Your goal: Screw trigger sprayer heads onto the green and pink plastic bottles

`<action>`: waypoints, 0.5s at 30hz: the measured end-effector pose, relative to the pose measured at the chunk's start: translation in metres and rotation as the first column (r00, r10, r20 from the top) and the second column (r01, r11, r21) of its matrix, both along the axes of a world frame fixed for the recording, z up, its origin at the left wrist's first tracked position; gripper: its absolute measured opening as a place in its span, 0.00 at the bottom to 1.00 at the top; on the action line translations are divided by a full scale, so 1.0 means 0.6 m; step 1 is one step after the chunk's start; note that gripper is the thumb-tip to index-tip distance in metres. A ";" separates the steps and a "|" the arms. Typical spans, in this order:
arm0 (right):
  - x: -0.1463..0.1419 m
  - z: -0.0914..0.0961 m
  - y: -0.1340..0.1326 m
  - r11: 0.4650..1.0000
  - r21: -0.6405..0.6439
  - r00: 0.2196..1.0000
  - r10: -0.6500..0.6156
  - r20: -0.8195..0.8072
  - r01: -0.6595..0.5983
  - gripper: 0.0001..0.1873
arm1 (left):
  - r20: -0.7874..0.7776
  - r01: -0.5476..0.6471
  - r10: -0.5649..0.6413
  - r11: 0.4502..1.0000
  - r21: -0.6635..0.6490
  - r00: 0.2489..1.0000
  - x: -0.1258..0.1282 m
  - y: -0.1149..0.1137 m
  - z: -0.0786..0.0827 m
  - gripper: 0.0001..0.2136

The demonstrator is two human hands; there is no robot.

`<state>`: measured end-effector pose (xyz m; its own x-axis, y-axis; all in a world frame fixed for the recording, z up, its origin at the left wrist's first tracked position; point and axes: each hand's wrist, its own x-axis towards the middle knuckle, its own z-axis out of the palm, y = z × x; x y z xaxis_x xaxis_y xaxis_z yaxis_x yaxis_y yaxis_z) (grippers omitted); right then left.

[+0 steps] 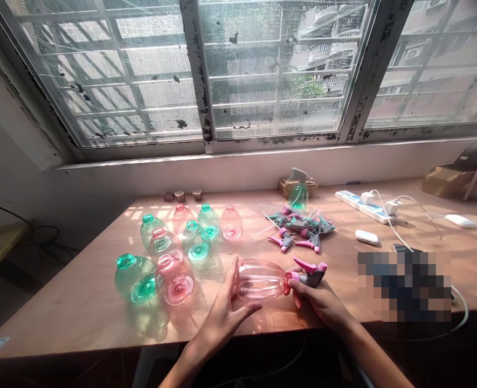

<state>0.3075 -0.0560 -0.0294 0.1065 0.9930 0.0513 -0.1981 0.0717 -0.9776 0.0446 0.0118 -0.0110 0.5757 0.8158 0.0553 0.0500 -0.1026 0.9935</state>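
Note:
A pink see-through spray bottle lies sideways above the table's front edge, its base to the left. My left hand cups the base, fingers behind it and thumb stretched out below. At the neck, my right hand has its fingers closed round the pink collar of the trigger sprayer, which sits on the bottle's mouth. Whether the collar is fully threaded cannot be made out. Left of my hands stand several open bottles without sprayers, among them a green bottle and a pink bottle. Loose trigger sprayers lie heaped behind the held bottle.
A green bottle with a sprayer stands at the back by a small woven box. To the right are a power strip with cables, a white case and a blurred-out patch. Small wooden cubes sit under the window.

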 end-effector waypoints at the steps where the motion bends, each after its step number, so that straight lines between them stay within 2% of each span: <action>1: 0.000 -0.001 0.001 1.000 0.003 1.000 -0.005 -0.006 0.005 0.21 | -0.005 0.002 -0.002 1.000 0.013 1.000 0.000 -0.001 0.001 0.54; 6: 0.000 0.001 -0.003 1.000 -0.012 1.000 0.005 0.012 -0.005 0.22 | 0.013 0.003 -0.004 0.999 0.050 1.000 0.000 -0.005 0.005 0.56; 10: 0.000 0.010 -0.010 0.999 -0.035 0.999 0.031 0.040 -0.029 0.20 | 0.047 0.026 -0.028 0.999 0.029 0.999 0.000 0.001 0.000 0.52; 15: -0.001 0.010 -0.005 0.999 -0.033 0.999 0.013 0.034 -0.012 0.24 | 0.030 0.022 -0.023 0.999 0.036 0.999 -0.002 0.002 -0.003 0.54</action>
<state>0.3067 -0.0590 -0.0236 0.0924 0.9955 0.0219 -0.1648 0.0370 -0.9856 0.0437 0.0131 -0.0129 0.5913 0.8000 0.1020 0.0174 -0.1391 0.9901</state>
